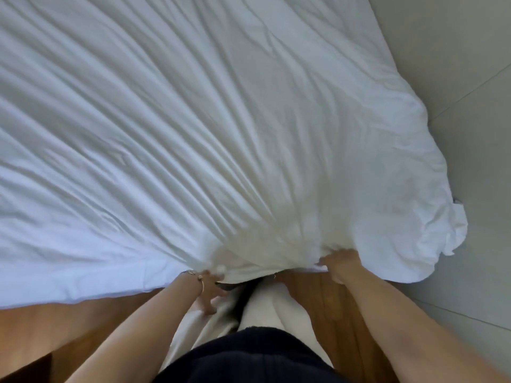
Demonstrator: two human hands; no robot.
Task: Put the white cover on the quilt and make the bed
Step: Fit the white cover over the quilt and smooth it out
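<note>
Here, both hands (341,262) pinching white cover (193,134), yellowish quilt inside.

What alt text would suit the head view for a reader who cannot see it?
Seen from above, the right hand grips the near edge of a wrinkled white cover spread over a bed, folds fanning out from the grip. The left hand is blurred below that edge, above a wooden floor.

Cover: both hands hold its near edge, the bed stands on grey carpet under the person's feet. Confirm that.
Not quite. The head view shows wooden floor under the person, not grey carpet. Both the left hand and right hand do hold the cover at its near edge.
</note>
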